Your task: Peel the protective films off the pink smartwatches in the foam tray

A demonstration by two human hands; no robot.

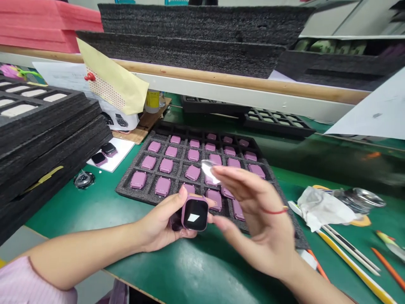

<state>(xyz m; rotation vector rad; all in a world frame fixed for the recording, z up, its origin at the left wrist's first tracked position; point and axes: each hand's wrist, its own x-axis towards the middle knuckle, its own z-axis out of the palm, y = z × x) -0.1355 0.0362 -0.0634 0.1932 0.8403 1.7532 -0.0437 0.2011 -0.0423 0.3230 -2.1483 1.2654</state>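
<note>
My left hand (164, 219) holds a pink smartwatch body (195, 213) up by its edges, with its black screen facing me and a pale glare patch on the glass. My right hand (256, 215) hovers just beyond it, with the thumb and fingers spread on either side of the watch but not touching it. A small clear plastic film (209, 171) clings at the right fingertips. Below both hands lies a black foam tray (126, 190) with rows of pink watch bodies (163, 186) in its compartments, and my hands hide some of them.
Tall stacks of black foam trays (41, 139) stand at the left, with dark watches on a white sheet (107, 154) beside them. Crumpled tissue (322, 209), metallic film and pens lie on the green mat (202, 270) at the right. A wooden-edged shelf (221, 76) crosses behind.
</note>
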